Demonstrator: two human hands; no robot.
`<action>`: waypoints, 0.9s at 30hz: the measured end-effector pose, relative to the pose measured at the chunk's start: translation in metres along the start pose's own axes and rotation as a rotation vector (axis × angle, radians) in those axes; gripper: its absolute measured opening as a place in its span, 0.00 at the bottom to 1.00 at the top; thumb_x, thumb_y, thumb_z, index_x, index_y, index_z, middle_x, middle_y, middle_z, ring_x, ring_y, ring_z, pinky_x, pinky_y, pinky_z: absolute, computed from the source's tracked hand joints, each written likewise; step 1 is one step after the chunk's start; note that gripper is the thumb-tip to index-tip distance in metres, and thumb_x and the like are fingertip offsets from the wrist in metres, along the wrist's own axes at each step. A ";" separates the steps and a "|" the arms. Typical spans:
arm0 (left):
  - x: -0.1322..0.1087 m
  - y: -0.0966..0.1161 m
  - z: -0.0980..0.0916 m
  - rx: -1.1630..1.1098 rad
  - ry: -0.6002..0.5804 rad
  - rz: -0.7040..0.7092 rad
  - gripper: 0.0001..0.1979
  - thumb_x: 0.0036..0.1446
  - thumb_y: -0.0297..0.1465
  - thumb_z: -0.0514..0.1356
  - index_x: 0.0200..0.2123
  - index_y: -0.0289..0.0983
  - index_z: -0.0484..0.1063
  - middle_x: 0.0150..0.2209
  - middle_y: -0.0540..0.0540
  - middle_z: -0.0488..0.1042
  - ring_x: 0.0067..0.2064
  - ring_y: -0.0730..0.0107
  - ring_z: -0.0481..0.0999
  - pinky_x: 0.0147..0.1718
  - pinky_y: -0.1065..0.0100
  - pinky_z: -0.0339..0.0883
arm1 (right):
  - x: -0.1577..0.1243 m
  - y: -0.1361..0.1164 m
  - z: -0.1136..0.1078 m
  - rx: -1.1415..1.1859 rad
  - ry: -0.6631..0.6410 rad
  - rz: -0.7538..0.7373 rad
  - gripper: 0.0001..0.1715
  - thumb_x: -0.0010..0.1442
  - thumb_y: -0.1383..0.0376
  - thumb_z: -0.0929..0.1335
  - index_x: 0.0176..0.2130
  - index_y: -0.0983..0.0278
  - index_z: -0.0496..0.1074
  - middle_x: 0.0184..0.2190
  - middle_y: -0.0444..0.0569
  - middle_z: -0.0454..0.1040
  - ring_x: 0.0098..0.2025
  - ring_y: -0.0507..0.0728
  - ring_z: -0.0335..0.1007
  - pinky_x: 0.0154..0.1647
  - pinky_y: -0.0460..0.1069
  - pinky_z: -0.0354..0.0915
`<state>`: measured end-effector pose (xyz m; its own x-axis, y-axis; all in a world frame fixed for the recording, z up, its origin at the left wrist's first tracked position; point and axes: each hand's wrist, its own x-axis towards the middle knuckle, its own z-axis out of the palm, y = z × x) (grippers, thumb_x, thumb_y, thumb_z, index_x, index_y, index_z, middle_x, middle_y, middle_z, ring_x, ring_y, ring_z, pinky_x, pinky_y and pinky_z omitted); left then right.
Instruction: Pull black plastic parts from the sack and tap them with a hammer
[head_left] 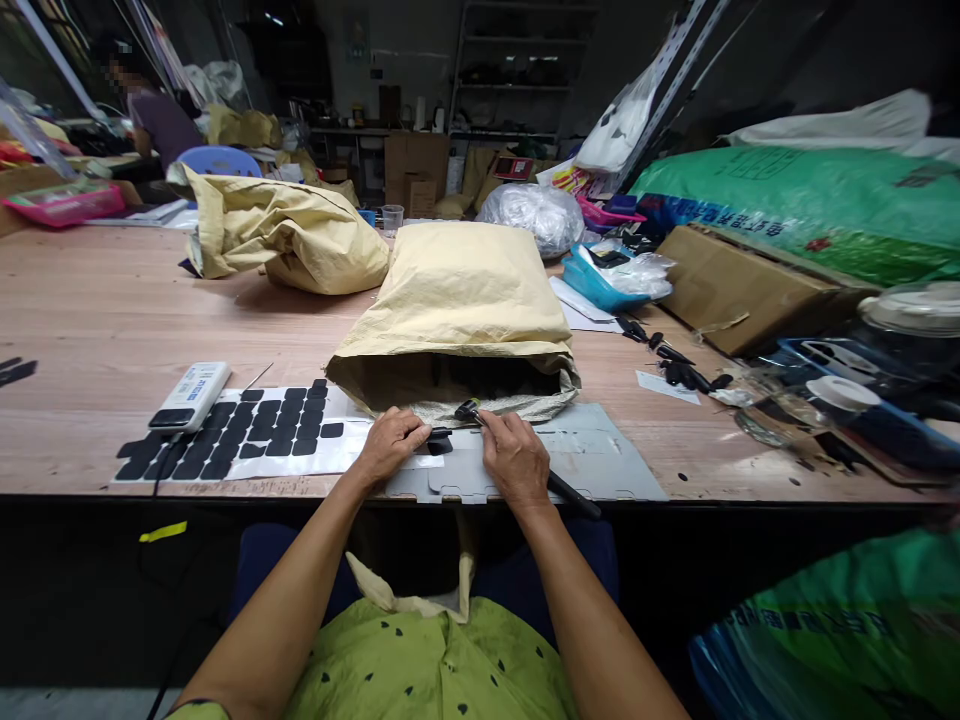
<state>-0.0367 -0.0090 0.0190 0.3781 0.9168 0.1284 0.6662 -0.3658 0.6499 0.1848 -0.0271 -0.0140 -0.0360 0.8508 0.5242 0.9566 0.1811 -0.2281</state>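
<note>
My left hand (391,442) is closed at the table's front edge, its thumb and fingers pinching a small black part (440,434). To its right, my right hand (516,458) is wrapped round a black-handled tool (574,495). The handle sticks out below that hand, and a small dark, shiny head shows past its fingertips, apart from the black part. Its exact kind is unclear. Both hands are over a grey board (592,455). Just beyond them lies a yellow woven sack (472,285), its mouth facing me, with dark contents inside.
A sheet of black stickers (289,425) and a white device (191,398) with a cable lie left. Another yellow sack (300,235) stands behind. On the right are black parts (679,370), a cardboard box (750,285) and a green sack (795,200). A person (154,110) sits far left.
</note>
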 end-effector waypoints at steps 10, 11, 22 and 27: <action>-0.005 0.003 -0.007 -0.062 -0.085 0.016 0.15 0.59 0.43 0.60 0.29 0.37 0.77 0.32 0.47 0.75 0.40 0.63 0.67 0.44 0.62 0.58 | 0.001 0.000 0.000 0.001 -0.012 0.018 0.17 0.62 0.68 0.65 0.50 0.60 0.76 0.35 0.48 0.73 0.39 0.56 0.64 0.40 0.48 0.57; -0.009 0.004 -0.009 -0.084 -0.128 0.035 0.14 0.58 0.43 0.62 0.31 0.38 0.78 0.34 0.47 0.75 0.42 0.61 0.68 0.47 0.61 0.58 | 0.001 0.000 0.000 0.002 -0.015 0.020 0.17 0.62 0.68 0.65 0.50 0.60 0.76 0.35 0.48 0.73 0.39 0.56 0.64 0.40 0.48 0.57; -0.063 0.027 0.001 0.000 -0.288 0.158 0.11 0.42 0.33 0.74 0.32 0.43 0.81 0.64 0.45 0.64 0.66 0.40 0.54 0.63 0.43 0.47 | 0.002 -0.001 -0.001 -0.003 -0.031 0.023 0.17 0.63 0.66 0.65 0.50 0.59 0.75 0.36 0.48 0.73 0.39 0.56 0.63 0.40 0.49 0.56; -0.017 0.040 -0.008 -0.175 -0.017 0.041 0.08 0.53 0.35 0.67 0.36 0.39 0.79 0.42 0.44 0.79 0.47 0.59 0.75 0.51 0.59 0.66 | 0.002 -0.003 -0.002 -0.011 -0.035 0.031 0.16 0.63 0.66 0.66 0.50 0.59 0.75 0.36 0.48 0.72 0.39 0.56 0.63 0.40 0.49 0.56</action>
<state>-0.0219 -0.0382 0.0483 0.4143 0.8984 0.1456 0.5289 -0.3679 0.7648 0.1826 -0.0268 -0.0106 -0.0165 0.8728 0.4879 0.9605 0.1494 -0.2348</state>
